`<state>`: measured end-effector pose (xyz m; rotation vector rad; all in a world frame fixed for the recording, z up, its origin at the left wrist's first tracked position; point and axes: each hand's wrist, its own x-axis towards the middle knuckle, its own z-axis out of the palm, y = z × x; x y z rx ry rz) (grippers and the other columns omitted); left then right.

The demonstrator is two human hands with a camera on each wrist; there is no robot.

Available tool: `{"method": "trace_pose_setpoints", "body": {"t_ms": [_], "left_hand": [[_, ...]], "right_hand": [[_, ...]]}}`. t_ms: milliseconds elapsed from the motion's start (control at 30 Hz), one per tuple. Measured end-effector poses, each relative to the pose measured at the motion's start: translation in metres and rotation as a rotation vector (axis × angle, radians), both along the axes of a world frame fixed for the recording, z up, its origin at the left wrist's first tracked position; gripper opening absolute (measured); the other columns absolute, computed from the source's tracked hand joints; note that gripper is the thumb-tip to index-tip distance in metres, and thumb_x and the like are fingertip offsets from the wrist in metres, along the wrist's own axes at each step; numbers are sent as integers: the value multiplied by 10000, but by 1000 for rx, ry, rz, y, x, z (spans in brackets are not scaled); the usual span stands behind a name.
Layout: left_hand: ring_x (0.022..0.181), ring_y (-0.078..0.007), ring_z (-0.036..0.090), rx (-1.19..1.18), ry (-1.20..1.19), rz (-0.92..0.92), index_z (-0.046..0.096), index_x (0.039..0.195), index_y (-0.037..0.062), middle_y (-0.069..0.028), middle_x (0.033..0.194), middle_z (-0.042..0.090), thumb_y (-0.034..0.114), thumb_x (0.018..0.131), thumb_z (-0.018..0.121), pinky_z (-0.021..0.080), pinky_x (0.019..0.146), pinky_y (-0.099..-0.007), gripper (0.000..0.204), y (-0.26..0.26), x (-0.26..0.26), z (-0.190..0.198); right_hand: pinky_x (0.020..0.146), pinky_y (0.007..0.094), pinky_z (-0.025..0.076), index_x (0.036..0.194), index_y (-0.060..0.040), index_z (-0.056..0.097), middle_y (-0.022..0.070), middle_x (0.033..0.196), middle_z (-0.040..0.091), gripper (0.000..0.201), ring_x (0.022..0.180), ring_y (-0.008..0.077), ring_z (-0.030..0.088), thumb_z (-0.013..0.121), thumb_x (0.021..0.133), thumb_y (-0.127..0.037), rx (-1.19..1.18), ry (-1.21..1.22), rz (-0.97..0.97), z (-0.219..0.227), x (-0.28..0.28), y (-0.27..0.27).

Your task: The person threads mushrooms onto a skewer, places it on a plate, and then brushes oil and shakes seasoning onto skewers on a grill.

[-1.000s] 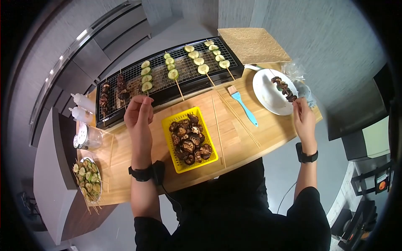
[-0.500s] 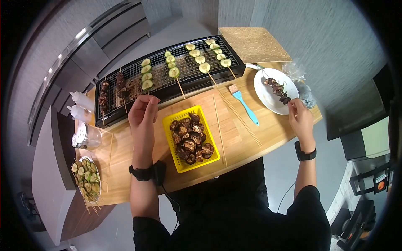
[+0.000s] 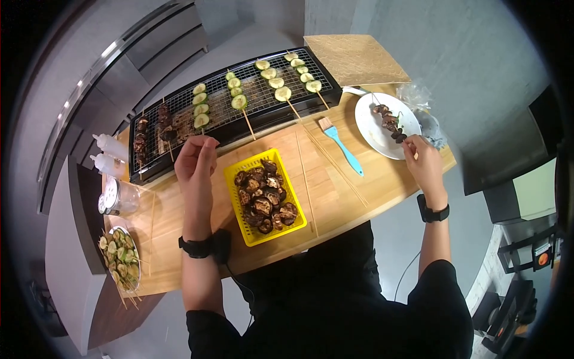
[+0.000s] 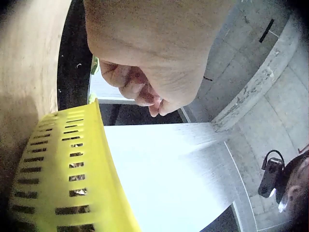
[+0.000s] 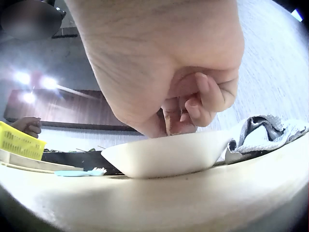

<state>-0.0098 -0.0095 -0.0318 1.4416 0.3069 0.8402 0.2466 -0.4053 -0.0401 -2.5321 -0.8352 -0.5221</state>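
Note:
In the head view my right hand (image 3: 426,164) is at the near right rim of a white plate (image 3: 371,128), pinching the end of a skewer of dark browned mushrooms (image 3: 390,121). The skewer lies across the plate. The right wrist view shows the thumb and fingertips together just over the plate's rim, other fingers curled. My left hand (image 3: 196,161) is raised by the grill's front edge with fingers curled, thumb against forefinger and nothing visible between them. Beside it stands a yellow basket (image 3: 232,194) of browned mushrooms (image 3: 263,206).
Zucchini skewers (image 3: 238,102) and dark skewers (image 3: 141,140) lie on the black grill (image 3: 215,143). A blue brush (image 3: 347,152) and bare sticks (image 3: 335,163) are between basket and plate. Bottles (image 3: 110,164), a jar (image 3: 128,197) and a zucchini plate (image 3: 136,287) stand left.
My right hand has lowered the mushroom skewer onto the plate and moved slightly left. The left hand keeps its pose. The head view has shifted a little.

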Motion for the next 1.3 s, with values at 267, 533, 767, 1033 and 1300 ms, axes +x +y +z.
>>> {"method": "trace_pose_setpoints", "body": {"t_ms": [267, 533, 767, 1033, 1300], "left_hand": [[577, -14, 306, 11, -7, 38, 635, 972, 54, 81, 662, 408, 155, 1057, 606, 190, 522, -220, 135, -5, 3, 2], [569, -14, 298, 23, 1, 34, 632, 970, 51, 81, 658, 408, 157, 1057, 605, 185, 519, -225, 140, -4, 2, 5], [608, -4, 345, 13, 3, -5, 648, 991, 54, 90, 697, 458, 159, 1049, 624, 227, 543, -207, 122, -1, -1, 3], [660, -6, 450, -58, 28, -109, 666, 1016, 24, 70, 741, 553, 135, 1030, 650, 325, 553, -207, 113, -1, -6, 11], [752, -116, 671, 700, 416, -146, 740, 970, 107, -11, 861, 712, 178, 864, 805, 497, 646, -269, 143, -36, -11, 40]], "right_hand": [[611, 386, 508, 906, -72, 714, 84, 788, 671, 85, 682, 277, 663, 743, 886, -149, -5, 2, 16, 2, 5, -1], [619, 390, 503, 908, -61, 705, 81, 785, 646, 101, 686, 286, 647, 756, 874, -141, -10, 14, -13, 1, 6, -3], [617, 399, 486, 911, -67, 699, 78, 786, 626, 94, 680, 292, 629, 752, 881, -139, 13, 13, -19, 3, 2, -4], [589, 369, 467, 917, -53, 699, 98, 746, 625, 81, 614, 237, 601, 721, 923, -131, 133, -43, -13, 27, -36, 33], [568, 392, 477, 860, -76, 717, 87, 628, 620, 128, 604, 285, 639, 787, 831, -179, -92, 200, 295, 26, -73, 74]]}}
